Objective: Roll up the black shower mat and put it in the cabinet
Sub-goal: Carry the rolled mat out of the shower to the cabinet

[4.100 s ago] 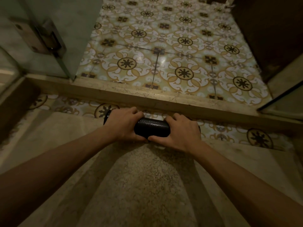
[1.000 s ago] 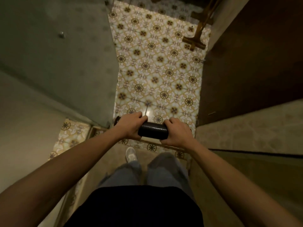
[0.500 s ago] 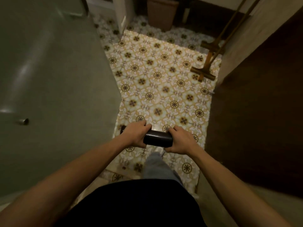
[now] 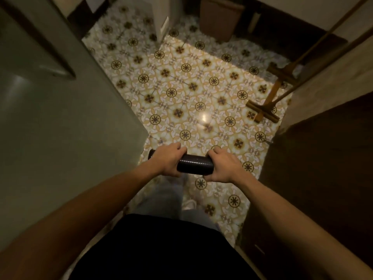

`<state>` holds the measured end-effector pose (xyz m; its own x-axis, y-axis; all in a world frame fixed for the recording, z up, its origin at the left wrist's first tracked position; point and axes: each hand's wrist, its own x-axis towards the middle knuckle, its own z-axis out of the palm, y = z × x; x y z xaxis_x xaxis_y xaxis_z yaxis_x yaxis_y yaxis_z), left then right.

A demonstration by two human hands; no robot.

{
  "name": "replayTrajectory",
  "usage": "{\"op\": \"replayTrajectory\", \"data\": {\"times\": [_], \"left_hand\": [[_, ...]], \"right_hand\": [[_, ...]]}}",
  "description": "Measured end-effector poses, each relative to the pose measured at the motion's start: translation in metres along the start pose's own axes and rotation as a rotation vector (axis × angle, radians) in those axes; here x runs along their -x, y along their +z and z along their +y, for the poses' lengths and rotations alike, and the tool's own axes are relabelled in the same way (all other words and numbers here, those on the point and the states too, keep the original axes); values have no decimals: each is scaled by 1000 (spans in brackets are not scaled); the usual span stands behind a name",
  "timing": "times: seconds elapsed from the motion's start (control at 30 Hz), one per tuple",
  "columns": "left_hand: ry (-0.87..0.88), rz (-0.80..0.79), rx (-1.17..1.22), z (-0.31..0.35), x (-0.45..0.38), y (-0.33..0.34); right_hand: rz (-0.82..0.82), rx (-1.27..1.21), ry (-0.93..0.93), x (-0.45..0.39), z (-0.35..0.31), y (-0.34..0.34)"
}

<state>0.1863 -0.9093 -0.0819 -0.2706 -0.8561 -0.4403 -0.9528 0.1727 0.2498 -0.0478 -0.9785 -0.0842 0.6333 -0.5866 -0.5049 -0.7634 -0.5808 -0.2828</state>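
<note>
I note a patterned tile floor [image 4: 191, 93] in yellow, white and brown, with a bright glare spot near its middle. Two wooden long-handled tools [image 4: 268, 110] rest their heads on the tiles at far right, handles leaning up toward the wall. A brown bin [image 4: 220, 17] stands at the far end. A pale glass panel [image 4: 50, 118] fills the left side.
</note>
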Motion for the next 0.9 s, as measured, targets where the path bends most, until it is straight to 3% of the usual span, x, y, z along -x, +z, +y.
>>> {"op": "replayTrajectory", "data": {"times": [0.53,0.9], "left_hand": [[-92,-28,101,-159,-184,-137],[-353,50,259,-287,-286,-219]], "right_hand": [[-66,53,-91,-246,67,-168],[-175,238,-387,-469,82,-305]]}}
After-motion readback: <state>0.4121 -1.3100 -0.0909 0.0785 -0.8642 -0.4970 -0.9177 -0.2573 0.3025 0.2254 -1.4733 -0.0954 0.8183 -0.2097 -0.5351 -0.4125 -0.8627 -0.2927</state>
